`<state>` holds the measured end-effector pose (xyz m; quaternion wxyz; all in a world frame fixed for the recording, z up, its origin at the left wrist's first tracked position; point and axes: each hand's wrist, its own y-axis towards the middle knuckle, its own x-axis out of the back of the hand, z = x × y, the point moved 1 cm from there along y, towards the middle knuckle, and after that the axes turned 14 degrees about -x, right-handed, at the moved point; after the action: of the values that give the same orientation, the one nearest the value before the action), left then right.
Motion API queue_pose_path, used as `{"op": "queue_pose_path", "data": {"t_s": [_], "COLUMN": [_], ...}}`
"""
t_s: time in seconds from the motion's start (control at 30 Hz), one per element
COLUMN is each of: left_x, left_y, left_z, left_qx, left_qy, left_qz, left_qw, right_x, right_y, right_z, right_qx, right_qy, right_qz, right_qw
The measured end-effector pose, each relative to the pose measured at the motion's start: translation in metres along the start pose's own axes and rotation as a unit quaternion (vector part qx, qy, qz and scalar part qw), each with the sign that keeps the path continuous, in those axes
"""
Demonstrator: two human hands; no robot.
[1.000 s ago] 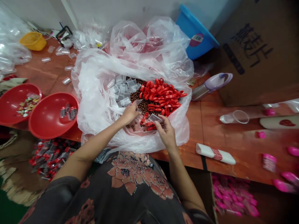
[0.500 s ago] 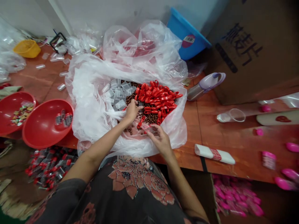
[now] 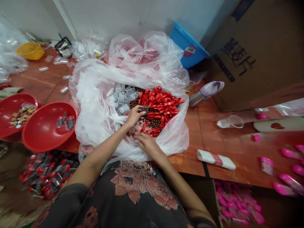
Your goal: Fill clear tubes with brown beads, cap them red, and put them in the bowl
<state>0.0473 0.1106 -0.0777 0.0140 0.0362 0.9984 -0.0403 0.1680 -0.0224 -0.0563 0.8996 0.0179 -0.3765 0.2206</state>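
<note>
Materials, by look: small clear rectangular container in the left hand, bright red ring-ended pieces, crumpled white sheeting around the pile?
Small clear rectangular container: likely rigid, smooth plastic; brown shows through it, edges look straight.
Bright red ring-ended pieces: probably moulded plastic, glossy; uniform colour, highlights, repeated shape.
Crumpled white sheeting: looks like thin plastic film, slightly shiny; translucent, with soft folds.

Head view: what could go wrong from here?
Spill: the left hand holds a clear box with brown contents; I can't see whether it's closed. If it's open, a tilt could empty it.

Mix-up: red caps lie among loose brown balls, so a stray ball might get picked up with a cap.

Knock: the nearer red bowl sits at the table's edge, beside the left arm; a bump might tip it.
</note>
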Motion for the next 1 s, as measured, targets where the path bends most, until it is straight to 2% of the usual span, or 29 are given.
{"op": "queue_pose_path", "data": {"t_s": [0.1,0.2,0.3,0.43,0.5,0.6,0.7,0.8,0.9,1.0], "left_x": [0.006,0.018,0.035,0.055,0.059,0.061,0.063,0.063,0.059,0.054], "left_y": [-0.010,-0.027,-0.050,-0.080,-0.091,-0.103,-0.110,-0.115,-0.119,-0.121], "left_z": [-0.010,-0.024,-0.036,-0.046,-0.048,-0.049,-0.047,-0.045,-0.046,-0.049], "left_qx": [0.026,0.027,0.000,-0.002,0.009,0.022,0.022,0.006,-0.010,-0.015], "left_qy": [-0.055,-0.106,-0.130,-0.124,-0.134,-0.153,-0.161,-0.158,-0.140,-0.108], "left_qz": [-0.006,0.001,0.019,0.023,0.039,0.052,0.054,0.070,0.090,0.099], "left_qw": [0.998,0.994,0.991,0.992,0.990,0.987,0.985,0.985,0.986,0.989], "right_x": [0.016,0.037,0.053,0.052,0.046,0.038,0.037,0.039,0.041,0.046], "right_y": [0.006,0.012,0.018,0.030,0.037,0.046,0.050,0.044,0.033,0.021], "right_z": [-0.009,-0.024,-0.034,-0.032,-0.029,-0.030,-0.034,-0.033,-0.021,-0.006], "right_qx": [-0.054,-0.131,-0.143,-0.060,-0.015,0.000,-0.042,-0.088,-0.080,-0.053], "right_qy": [-0.018,-0.053,-0.071,-0.139,-0.199,-0.245,-0.174,0.036,0.173,0.180], "right_qz": [-0.064,-0.137,-0.170,-0.100,-0.066,-0.052,-0.096,-0.165,-0.170,-0.150], "right_qw": [0.996,0.980,0.972,0.983,0.978,0.968,0.979,0.982,0.967,0.971]}}
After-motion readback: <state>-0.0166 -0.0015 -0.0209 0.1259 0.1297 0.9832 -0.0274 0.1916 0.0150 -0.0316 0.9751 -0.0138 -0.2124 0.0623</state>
